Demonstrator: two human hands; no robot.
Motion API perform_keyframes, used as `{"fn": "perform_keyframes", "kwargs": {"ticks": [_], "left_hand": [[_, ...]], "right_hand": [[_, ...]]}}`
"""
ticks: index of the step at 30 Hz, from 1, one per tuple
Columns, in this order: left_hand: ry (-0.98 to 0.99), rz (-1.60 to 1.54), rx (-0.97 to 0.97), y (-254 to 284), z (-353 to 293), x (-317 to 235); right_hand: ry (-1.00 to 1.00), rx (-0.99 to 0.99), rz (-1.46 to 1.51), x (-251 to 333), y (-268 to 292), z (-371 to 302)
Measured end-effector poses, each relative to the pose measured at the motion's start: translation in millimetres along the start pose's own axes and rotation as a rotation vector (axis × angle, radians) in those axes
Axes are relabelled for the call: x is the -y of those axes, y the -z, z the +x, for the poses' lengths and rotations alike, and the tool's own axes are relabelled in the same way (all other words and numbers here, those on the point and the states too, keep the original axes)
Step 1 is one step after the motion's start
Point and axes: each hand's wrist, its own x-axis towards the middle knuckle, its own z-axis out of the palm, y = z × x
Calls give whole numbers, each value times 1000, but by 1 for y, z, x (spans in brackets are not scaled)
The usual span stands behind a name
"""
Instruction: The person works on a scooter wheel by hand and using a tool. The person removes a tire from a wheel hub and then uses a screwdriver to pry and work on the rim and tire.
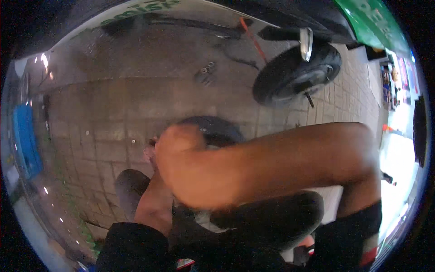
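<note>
My right forearm reaches across the view from the right. My right hand (181,140) is smeared by motion at its end, and its fingers do not show clearly. Mostly hidden behind it is my left hand (150,150), of which only a small pinkish part shows. Just beyond my right hand a black tire (217,128) curves out, the rest covered by my hand and forearm. What either hand holds is hidden.
A wheel with a black tire (299,75) and an axle stands at the upper right, under a dark vehicle with a green panel (376,22). A red cable (253,40) and several small metal parts (207,68) are near it. A blue object (27,140) is far left.
</note>
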Motion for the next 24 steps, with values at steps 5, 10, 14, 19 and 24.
{"fn": "perform_keyframes", "kwargs": {"ticks": [5, 10, 14, 19, 24], "left_hand": [[-2, 13, -79, 16, 1, -17], [4, -42, 139, 33, 3, -23], [-26, 9, -17, 24, -2, -17], [84, 120, 88, 13, 1, -11], [142, 93, 160, 23, -2, -22]], "right_hand": [[-111, 51, 171, -26, 30, -75], [-386, 211, 673, -36, -117, -120], [-594, 35, 876, 23, -286, -139], [-777, -168, 953, 100, -376, -119], [-887, -117, 964, 121, -349, -104]]}}
